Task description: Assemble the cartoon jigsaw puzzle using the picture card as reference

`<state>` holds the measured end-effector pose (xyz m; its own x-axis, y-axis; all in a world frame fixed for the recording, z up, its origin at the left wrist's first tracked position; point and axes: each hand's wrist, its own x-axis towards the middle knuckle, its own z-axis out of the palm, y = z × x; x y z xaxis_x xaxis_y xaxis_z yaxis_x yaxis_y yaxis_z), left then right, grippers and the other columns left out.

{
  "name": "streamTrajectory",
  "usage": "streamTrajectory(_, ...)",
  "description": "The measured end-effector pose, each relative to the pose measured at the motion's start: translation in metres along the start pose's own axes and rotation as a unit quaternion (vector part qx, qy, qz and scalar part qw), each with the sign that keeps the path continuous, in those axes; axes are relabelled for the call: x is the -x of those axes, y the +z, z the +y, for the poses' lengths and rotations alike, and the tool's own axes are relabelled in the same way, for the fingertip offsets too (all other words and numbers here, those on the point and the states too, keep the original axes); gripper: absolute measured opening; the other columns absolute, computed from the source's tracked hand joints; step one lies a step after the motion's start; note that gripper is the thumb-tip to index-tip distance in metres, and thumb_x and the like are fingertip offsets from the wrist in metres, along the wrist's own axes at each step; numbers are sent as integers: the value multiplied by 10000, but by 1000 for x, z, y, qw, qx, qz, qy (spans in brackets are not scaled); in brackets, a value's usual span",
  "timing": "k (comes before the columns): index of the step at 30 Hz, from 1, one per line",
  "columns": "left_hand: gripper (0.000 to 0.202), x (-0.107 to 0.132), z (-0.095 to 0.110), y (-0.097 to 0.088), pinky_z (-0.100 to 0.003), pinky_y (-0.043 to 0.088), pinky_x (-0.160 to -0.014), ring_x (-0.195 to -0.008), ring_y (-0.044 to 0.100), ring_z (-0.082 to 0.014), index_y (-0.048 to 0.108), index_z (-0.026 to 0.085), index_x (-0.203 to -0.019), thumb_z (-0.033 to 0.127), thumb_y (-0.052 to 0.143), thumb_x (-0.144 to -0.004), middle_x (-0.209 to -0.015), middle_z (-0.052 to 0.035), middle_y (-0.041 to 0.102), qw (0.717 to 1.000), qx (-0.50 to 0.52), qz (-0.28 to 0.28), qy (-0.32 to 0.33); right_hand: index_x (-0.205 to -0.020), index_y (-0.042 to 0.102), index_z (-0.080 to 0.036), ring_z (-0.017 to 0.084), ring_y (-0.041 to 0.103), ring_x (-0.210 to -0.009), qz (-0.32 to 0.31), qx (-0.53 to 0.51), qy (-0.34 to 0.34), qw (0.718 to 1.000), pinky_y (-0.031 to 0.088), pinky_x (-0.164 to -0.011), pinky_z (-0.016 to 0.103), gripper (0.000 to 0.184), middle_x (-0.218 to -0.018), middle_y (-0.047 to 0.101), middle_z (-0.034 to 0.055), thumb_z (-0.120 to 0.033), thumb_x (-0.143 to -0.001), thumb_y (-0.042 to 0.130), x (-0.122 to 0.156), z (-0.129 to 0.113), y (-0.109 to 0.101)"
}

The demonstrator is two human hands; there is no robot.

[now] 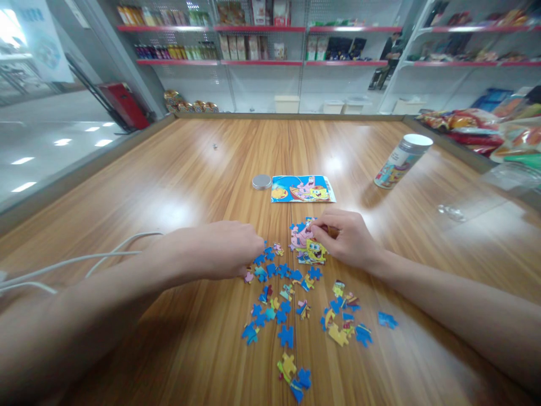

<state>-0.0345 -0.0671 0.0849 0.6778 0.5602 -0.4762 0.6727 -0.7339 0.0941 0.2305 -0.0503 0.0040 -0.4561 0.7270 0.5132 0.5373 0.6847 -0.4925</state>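
Several loose jigsaw pieces (296,316), mostly blue and yellow, lie scattered on the wooden table (181,186). A small joined cluster of pieces (307,248) with a yellow cartoon figure sits just beyond them. My right hand (346,237) rests at the cluster's right edge, fingers pinched on a piece there. My left hand (224,248) is curled, knuckles up, its fingertips down among blue pieces at the cluster's left; what they hold is hidden. A printed reference picture (302,189) lies further back.
A round metal lid (261,181) lies left of the picture. A cylindrical tin (401,160) with a white cap leans at the right. White cables (80,262) run at the left. Snack bags (482,127) pile at the far right; shelves (262,62) stand behind.
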Motion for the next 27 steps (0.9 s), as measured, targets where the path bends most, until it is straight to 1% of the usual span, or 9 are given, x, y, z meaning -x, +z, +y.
streamTrajectory(3,154,1,-3,0,-261,364,-573,-679,657,-181,726,195,-868,262,824,-771,-757,-24,727,1000,23,11,14,-754,713,-155,105,492,-583,-1,-6,3,1000,355,-562,266,206,-633,564,-4,-203,-915,593,0,0,1)
streamTrajectory(6,201,0,1,0,-254,365,-572,-679,654,-174,726,198,-910,190,832,-739,-789,-22,737,999,38,1,15,-777,722,-156,101,478,-576,-3,-7,6,1000,345,-556,264,190,-632,555,-10,-197,-914,597,1,1,2)
streamTrajectory(8,167,-2,4,0,-250,364,-570,-661,643,-168,728,191,-868,142,818,-736,-776,-27,741,999,32,-18,10,-783,726,-157,101,471,-571,-3,-6,8,1000,339,-554,265,189,-622,544,-14,-200,-916,599,1,1,2)
streamTrajectory(11,96,-5,6,0,-252,351,-552,-636,631,-168,725,176,-785,140,802,-743,-732,-36,732,999,20,-32,12,-794,732,-160,102,471,-568,-7,-5,13,1000,339,-553,265,182,-621,550,-13,-207,-914,604,2,2,2)
streamTrajectory(14,76,-4,5,0,-254,320,-516,-584,598,-156,718,176,-764,129,772,-739,-695,-30,712,999,13,-19,39,-810,735,-163,104,484,-580,-27,-10,14,999,347,-563,261,174,-638,575,-9,-203,-912,601,2,3,2)
streamTrajectory(17,93,-3,5,2,-258,264,-455,-481,513,-131,688,176,-701,87,716,-699,-605,-6,648,998,13,-1,67,-817,733,-169,114,501,-615,-50,-7,0,999,356,-587,260,172,-656,587,-5,-201,-914,595,2,3,3)
streamTrajectory(20,111,-3,7,5,-258,223,-418,-429,448,-112,655,172,-648,62,671,-644,-560,5,598,998,10,6,66,-820,734,-167,120,507,-630,-53,-1,1,999,360,-600,260,174,-661,592,1,-197,-915,591,2,4,4)
streamTrajectory(25,78,-2,13,8,-258,224,-420,-439,470,-111,657,157,-647,80,648,-651,-572,-17,610,999,-25,2,46,-911,745,-179,128,521,-661,-64,15,14,998,381,-618,259,125,-694,592,0,-183,-874,625,1,9,2)
streamTrajectory(27,84,-1,16,9,-259,250,-424,-442,482,-116,657,159,-642,76,665,-658,-573,-19,619,998,-27,0,55,-946,744,-178,140,543,-697,-65,25,13,997,407,-645,269,130,-725,598,8,-185,-854,653,0,13,0)
